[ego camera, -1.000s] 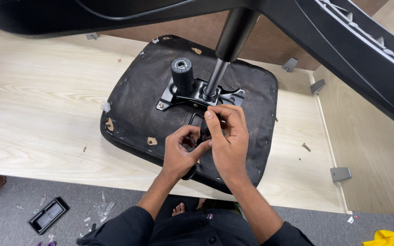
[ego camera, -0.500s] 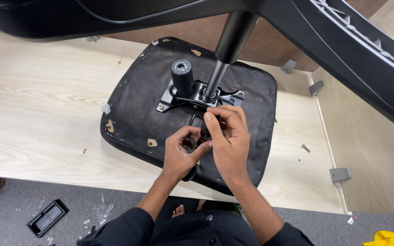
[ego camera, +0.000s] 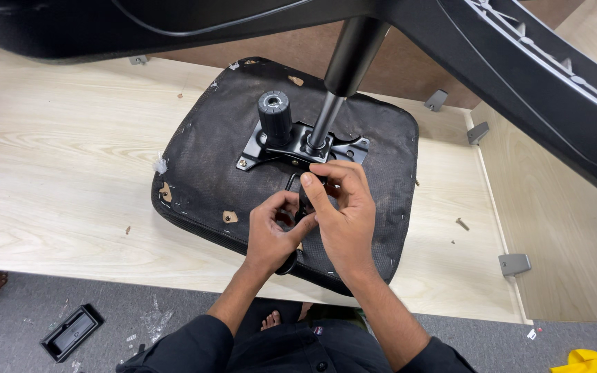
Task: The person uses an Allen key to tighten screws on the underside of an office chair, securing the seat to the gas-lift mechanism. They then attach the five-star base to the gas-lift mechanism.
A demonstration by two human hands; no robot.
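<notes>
Left hand (ego camera: 276, 233): fingers curled, pinching a small dark part hidden in its grip, resting on the seat (ego camera: 202, 173). Right hand (ego camera: 340, 211): just beside and touching the left, thumb and forefinger pressed together on the same spot; the part itself cannot be made out. Seat: black, upside down, under both hands on the desk (ego camera: 57, 166). Bracket (ego camera: 291, 148): black metal, just beyond the fingertips. Knob (ego camera: 274, 114) and column (ego camera: 329, 114): upright on the bracket. Screw (ego camera: 462, 224): on the desk, right of the right hand.
</notes>
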